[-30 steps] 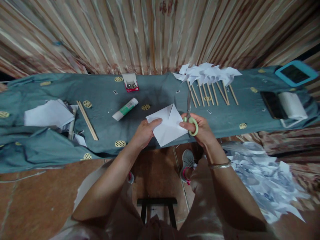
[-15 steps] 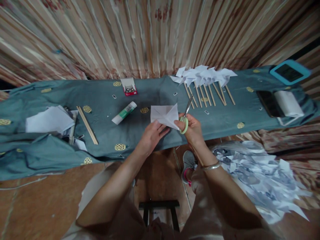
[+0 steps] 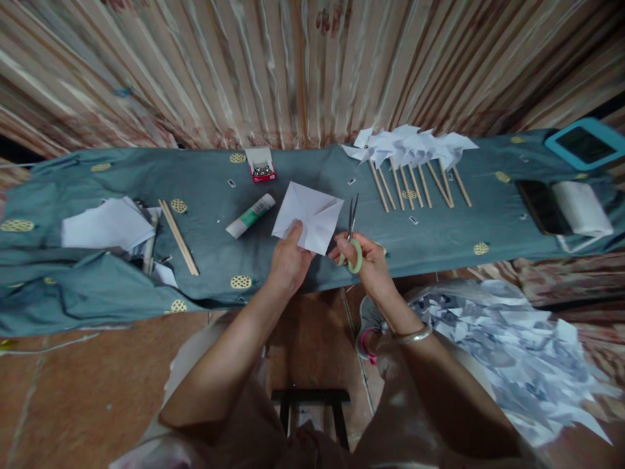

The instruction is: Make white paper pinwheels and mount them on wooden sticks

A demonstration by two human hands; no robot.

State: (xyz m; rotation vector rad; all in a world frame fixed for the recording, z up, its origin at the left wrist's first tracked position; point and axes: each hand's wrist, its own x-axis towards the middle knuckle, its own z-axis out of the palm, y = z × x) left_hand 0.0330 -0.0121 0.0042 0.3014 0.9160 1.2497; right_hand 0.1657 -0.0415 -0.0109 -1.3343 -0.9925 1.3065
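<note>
My left hand [image 3: 289, 260] pinches the near edge of a creased white paper square [image 3: 307, 216], holding it just above the blue-green cloth [image 3: 205, 254]. My right hand [image 3: 372, 264] grips green-handled scissors [image 3: 352, 240]; the blades point away from me and stand slightly apart, just right of the paper and not touching it. A silver bangle sits on my right wrist.
A glue stick [image 3: 250, 215] and a small red box of pins [image 3: 262, 170] lie behind the paper. Several paper pinwheels on wooden sticks [image 3: 415, 163] lie at back right; loose sticks [image 3: 179, 227] and paper sheets [image 3: 106, 225] at left. A paper scrap pile [image 3: 508, 345] fills the floor at right.
The paper has swung left and opened flat in my left hand. The scissors have drawn away from its edge and turned upright, with the blades now slightly apart.
</note>
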